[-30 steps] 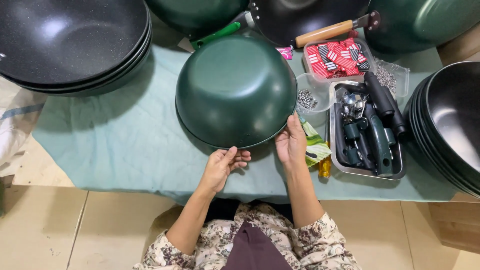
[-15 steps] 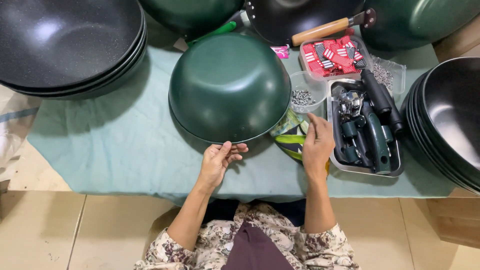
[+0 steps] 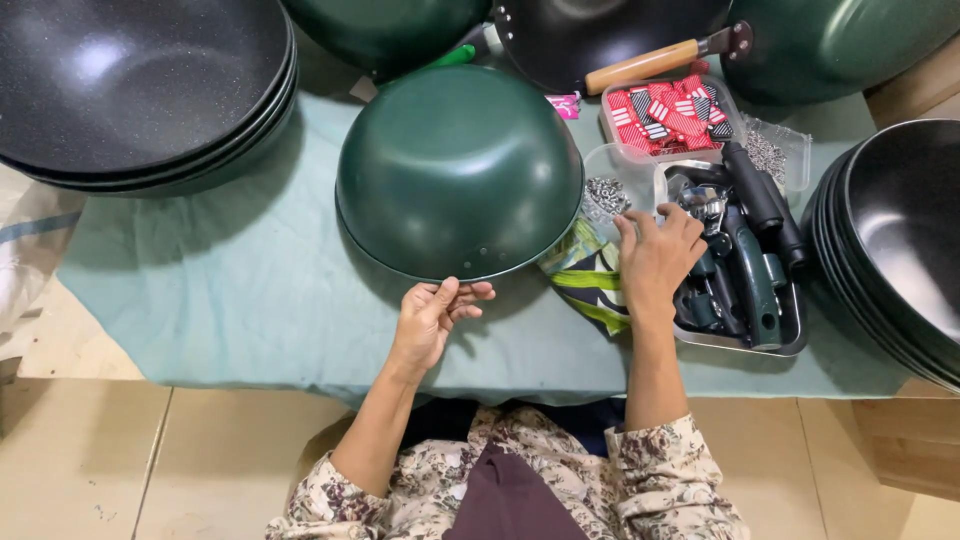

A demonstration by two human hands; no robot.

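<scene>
Since a second ago, the right hand [image 3: 655, 262] has left the rim of the green wok [image 3: 458, 172] and gone to the right, and now rests spread and empty at the near-left edge of the metal tray [image 3: 745, 342], fingers touching the parts there. One green wok lies upside down on the pale green cloth [image 3: 200, 290] that covers the desk; the left hand [image 3: 432, 318] is at the wok's near rim, fingers loosely curled against the edge — whether it truly grips cannot be told.

Right of the wok, the metal tray holds a heap of dark handles [image 3: 752, 240] and small metal fittings, too tangled to count. Between wok and tray sits a clear tub of small silvery screws [image 3: 603, 195], with a crumpled green-and-yellow wrapper [image 3: 585, 280] in front of it. Beyond the tray, a second clear tub carries red-and-black tags [image 3: 668, 115].

Behind the wok lies one black wok with a wooden handle [image 3: 640, 65], flanked by two more green woks. Left of the wok stands a stack of black woks [image 3: 130, 90] — another stack [image 3: 895, 240] stands at the far right.
</scene>
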